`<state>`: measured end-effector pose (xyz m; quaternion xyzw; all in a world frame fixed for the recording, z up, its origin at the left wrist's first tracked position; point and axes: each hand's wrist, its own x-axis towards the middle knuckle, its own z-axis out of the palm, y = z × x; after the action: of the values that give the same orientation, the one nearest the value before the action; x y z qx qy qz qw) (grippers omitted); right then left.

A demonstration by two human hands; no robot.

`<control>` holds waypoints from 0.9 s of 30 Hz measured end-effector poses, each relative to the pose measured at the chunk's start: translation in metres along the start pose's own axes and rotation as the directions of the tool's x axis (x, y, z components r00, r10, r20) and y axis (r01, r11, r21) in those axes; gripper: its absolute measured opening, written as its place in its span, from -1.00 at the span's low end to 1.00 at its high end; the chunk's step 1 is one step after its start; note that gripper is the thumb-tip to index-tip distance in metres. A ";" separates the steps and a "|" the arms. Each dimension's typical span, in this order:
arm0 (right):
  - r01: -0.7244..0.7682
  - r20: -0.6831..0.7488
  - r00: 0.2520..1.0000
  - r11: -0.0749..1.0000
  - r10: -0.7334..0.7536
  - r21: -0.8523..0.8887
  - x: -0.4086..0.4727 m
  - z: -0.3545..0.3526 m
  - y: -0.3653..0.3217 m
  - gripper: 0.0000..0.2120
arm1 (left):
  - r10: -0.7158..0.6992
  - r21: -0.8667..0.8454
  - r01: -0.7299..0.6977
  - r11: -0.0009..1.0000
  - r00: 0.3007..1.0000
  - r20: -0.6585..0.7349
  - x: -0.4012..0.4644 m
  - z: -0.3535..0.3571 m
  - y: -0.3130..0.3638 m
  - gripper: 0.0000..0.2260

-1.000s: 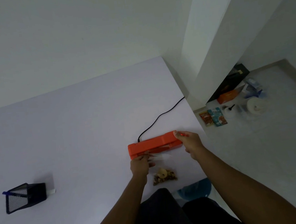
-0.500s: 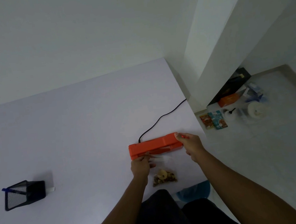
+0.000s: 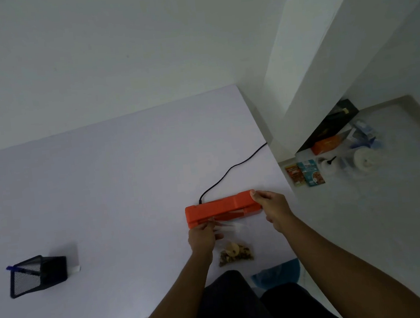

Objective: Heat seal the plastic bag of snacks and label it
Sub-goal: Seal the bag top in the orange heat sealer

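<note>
An orange heat sealer (image 3: 220, 207) lies across the white table (image 3: 104, 196) near its right edge, its black cord (image 3: 231, 171) running off to the back right. My right hand (image 3: 271, 205) grips the sealer's right end, thumb on top. The lid looks slightly raised, with a dark gap along the front. A clear plastic bag (image 3: 230, 230) holds brown snacks (image 3: 235, 254) at its near end, and its open end reaches into the sealer's gap. My left hand (image 3: 203, 238) pinches the bag's left top corner just in front of the sealer.
A black mesh pen holder (image 3: 37, 275) with a blue pen (image 3: 21, 268) stands at the table's left, a small white label (image 3: 76, 269) beside it. On the floor to the right lie snack packets (image 3: 305, 173), an orange box (image 3: 325, 145) and white containers (image 3: 364, 160).
The view has shifted slightly. Both hands stay at the sealer, and the bag's top remains in the gap.
</note>
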<state>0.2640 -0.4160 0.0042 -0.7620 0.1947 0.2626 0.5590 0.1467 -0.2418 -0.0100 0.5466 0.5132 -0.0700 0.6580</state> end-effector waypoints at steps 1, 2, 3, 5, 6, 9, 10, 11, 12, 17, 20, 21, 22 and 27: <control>-0.003 0.000 1.000 1.000 0.003 -0.006 -0.001 0.000 -0.001 -0.62 | 0.001 0.000 -0.001 1.000 1.000 -0.001 0.000 0.000 0.000 -0.88; -0.006 0.001 1.000 1.000 0.006 -0.012 -0.002 0.000 -0.002 -0.63 | 0.000 0.001 0.000 1.000 1.000 -0.003 0.000 0.001 0.000 -0.89; -0.005 0.004 1.000 1.000 0.005 -0.018 -0.003 -0.001 -0.002 -0.64 | -0.001 0.005 0.001 1.000 1.000 -0.006 -0.001 0.001 0.001 -0.90; 0.016 0.007 1.000 0.999 -0.016 -0.030 -0.002 0.000 -0.002 -0.65 | -0.001 0.008 0.001 1.000 1.000 -0.011 -0.001 0.001 0.001 -0.89; 0.041 -0.003 0.999 0.998 -0.041 -0.051 0.000 0.000 -0.002 -0.65 | 0.000 0.005 0.000 1.000 1.000 -0.010 -0.001 0.001 0.001 -0.88; 0.120 -0.066 0.989 0.972 -0.136 -0.201 0.002 0.003 -0.002 -0.70 | 0.002 -0.012 -0.003 1.000 1.000 -0.006 -0.003 0.002 0.003 -0.86; 0.142 -0.074 0.984 0.965 -0.162 -0.222 0.000 0.005 -0.004 -0.72 | 0.006 -0.017 -0.006 1.000 1.000 -0.008 -0.004 0.002 0.004 -0.85; 0.157 -0.074 0.982 0.966 -0.176 -0.205 -0.003 0.006 -0.007 -0.75 | 0.007 -0.019 -0.007 1.000 1.000 -0.011 -0.004 0.002 0.005 -0.85; 0.166 -0.063 0.982 0.974 -0.178 -0.155 -0.009 0.007 -0.013 -0.78 | 0.004 -0.017 -0.005 1.000 1.000 -0.017 -0.005 0.002 0.005 -0.84; 0.241 0.206 0.946 0.969 -0.248 0.058 -0.041 0.000 -0.058 -0.85 | -0.016 0.013 0.017 1.000 0.999 -0.033 -0.001 0.002 0.004 -0.86; 0.135 0.519 0.798 0.930 -0.306 0.341 -0.054 -0.004 -0.079 -0.76 | -0.024 0.021 0.025 0.999 0.999 -0.039 0.000 0.002 0.004 -0.88; 0.097 0.572 0.751 0.913 -0.329 0.397 -0.057 -0.005 -0.083 -0.75 | -0.024 0.013 0.024 1.000 0.999 -0.034 -0.001 0.002 0.004 -0.89; 0.087 0.588 0.731 0.903 -0.345 0.421 -0.057 -0.005 -0.084 -0.74 | -0.022 0.004 0.022 1.000 0.999 -0.029 -0.001 0.002 0.004 -0.89; 0.301 0.188 0.938 0.953 -0.291 -0.027 -0.027 -0.001 -0.049 -0.81 | -0.040 0.008 0.040 0.999 0.998 -0.047 -0.002 0.002 0.004 -0.87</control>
<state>0.2719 -0.4026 0.0579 -0.7707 0.0184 0.2494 0.5860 0.1494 -0.2431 -0.0064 0.5408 0.5388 -0.0728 0.6418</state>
